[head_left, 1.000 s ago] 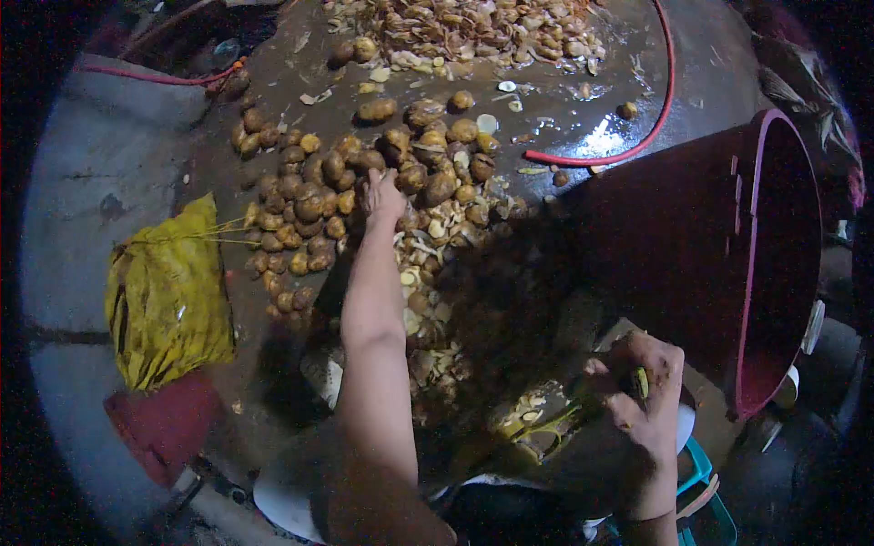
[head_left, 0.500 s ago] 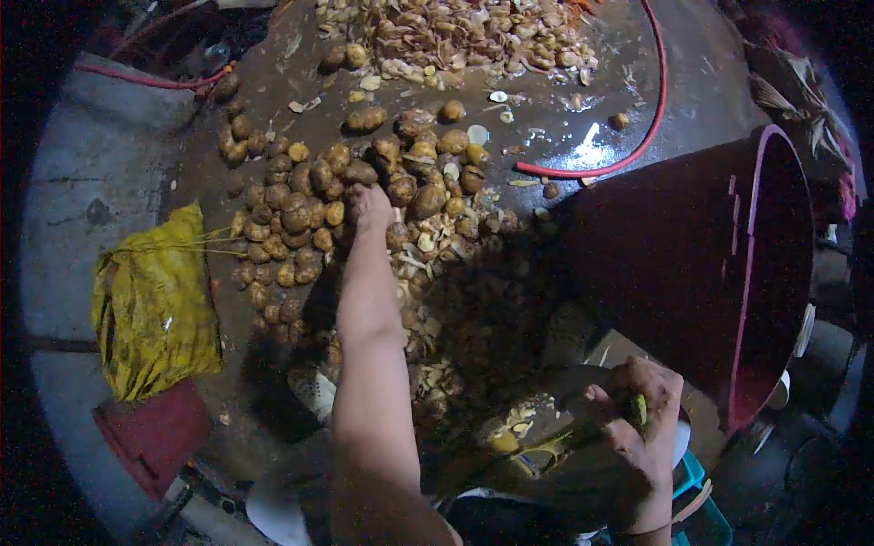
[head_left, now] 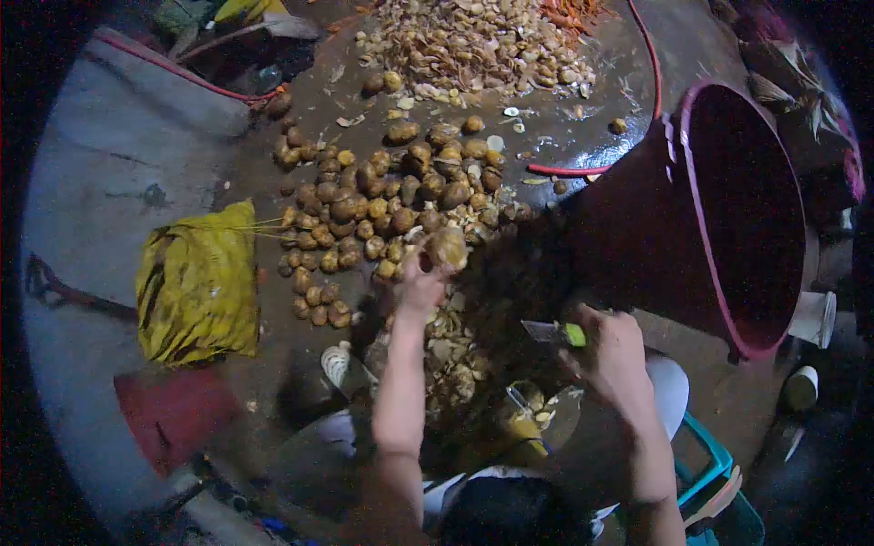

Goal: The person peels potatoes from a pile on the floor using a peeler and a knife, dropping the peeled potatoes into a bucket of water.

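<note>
Head camera shows our left forearm stretched forward, our left hand (head_left: 421,289) partly closed, fingers curved round a rounded yellow-brown tuber (head_left: 448,248), held near the loose brown tubers (head_left: 344,210) spread over the dark wet floor (head_left: 583,144). Our right forearm angles upward, and our right hand (head_left: 583,339) closes round a green-handled metal knife (head_left: 574,335), blade pointing left, near the large dark-red tub (head_left: 628,227).

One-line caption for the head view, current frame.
Left hand gripping a potato-like tuber, right hand holding a green-handled blade, more tubers spread on the wet floor.
</note>
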A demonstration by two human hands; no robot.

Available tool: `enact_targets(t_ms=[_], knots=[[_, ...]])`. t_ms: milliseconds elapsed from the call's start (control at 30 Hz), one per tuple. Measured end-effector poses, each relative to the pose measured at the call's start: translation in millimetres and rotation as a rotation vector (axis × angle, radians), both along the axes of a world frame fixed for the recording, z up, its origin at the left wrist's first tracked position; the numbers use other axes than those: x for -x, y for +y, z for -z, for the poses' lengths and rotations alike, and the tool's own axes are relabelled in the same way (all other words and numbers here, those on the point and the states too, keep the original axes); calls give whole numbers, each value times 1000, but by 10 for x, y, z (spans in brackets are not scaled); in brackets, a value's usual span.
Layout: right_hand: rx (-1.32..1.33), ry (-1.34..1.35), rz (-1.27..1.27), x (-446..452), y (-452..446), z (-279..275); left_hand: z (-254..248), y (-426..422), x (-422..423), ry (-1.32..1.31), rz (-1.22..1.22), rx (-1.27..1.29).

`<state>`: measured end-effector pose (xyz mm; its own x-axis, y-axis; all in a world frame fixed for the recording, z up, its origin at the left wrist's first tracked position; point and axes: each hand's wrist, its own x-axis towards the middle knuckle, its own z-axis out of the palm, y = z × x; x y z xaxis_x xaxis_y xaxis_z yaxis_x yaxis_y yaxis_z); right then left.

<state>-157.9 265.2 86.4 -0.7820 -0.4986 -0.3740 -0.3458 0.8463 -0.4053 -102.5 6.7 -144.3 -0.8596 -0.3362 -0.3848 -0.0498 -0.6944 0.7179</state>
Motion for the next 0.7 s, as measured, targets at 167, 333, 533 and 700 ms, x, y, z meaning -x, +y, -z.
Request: enact_targets(t_ms=[167, 333, 533, 700], knots=[[32, 32, -42, -345, 94, -39, -724, 538, -504, 278, 38, -339], [126, 147, -132, -637, 155, 21, -1965, 642, -899, 278, 129, 222], [265, 101, -142, -1121, 83, -29, -2309, 609, -1488, 260, 115, 246], [364, 98, -192, -1403, -90, 43, -2200, 852, -1836, 276, -34, 194]])
